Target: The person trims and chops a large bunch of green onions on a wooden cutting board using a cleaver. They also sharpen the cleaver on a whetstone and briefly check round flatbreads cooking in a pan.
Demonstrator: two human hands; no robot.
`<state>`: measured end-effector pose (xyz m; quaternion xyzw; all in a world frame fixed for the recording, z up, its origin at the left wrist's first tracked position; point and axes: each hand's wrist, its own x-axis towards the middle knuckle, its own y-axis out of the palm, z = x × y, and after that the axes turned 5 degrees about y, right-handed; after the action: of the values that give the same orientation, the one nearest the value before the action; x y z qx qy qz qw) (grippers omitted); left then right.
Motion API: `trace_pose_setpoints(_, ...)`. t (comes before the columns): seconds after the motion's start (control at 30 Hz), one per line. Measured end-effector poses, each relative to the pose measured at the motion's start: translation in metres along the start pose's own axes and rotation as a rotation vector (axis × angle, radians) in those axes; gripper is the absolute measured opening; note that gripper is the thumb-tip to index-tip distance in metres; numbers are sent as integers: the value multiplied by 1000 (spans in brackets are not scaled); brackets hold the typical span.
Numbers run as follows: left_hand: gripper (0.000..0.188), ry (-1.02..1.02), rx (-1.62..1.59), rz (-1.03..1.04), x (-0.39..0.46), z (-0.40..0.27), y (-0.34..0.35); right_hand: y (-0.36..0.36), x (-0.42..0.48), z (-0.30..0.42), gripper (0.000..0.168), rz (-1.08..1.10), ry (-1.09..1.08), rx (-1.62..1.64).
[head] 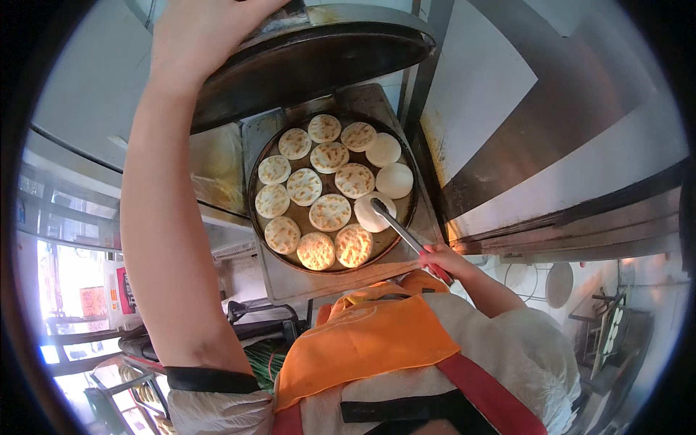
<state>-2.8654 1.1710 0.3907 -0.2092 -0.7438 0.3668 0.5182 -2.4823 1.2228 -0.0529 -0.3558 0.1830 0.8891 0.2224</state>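
My left hand [209,27] is raised at the upper left, at the edge of the tilted round griddle lid [321,60]; its fingers are partly cut off by the frame. My right hand [443,262] holds metal tongs [405,234] by their red handle. The dark tips of the tongs rest on a pale round flatbread [370,217] at the right side of the round griddle [258,228]. Two more pale flatbreads lie above it, one being this flatbread [394,180]. Several browned flatbreads [330,212] cover the rest of the pan, the lowest ones brightly lit.
A metal worktop [293,285] surrounds the griddle. Close on its right stands a metal-edged panel [478,92]. A rack with a tray of pale rounds [614,326] is at the far right. Bundled green stalks [266,361] lie below left, near a glass-sided case [130,386].
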Motion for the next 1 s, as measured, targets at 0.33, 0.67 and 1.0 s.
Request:
trace_pose_setpoints(0.33,69,120,-36,93,3,15,5,11,-33,-1,35,-377,-217,-362)
trace_pose_setpoints(0.67,70,106,54,105,-2,18,2,24,14,39,54,-678,-350,-915)
trace_pose_setpoints(1.0,69,82,38,91,1,12,2,-43,111,110,57,-177,-145,-16)
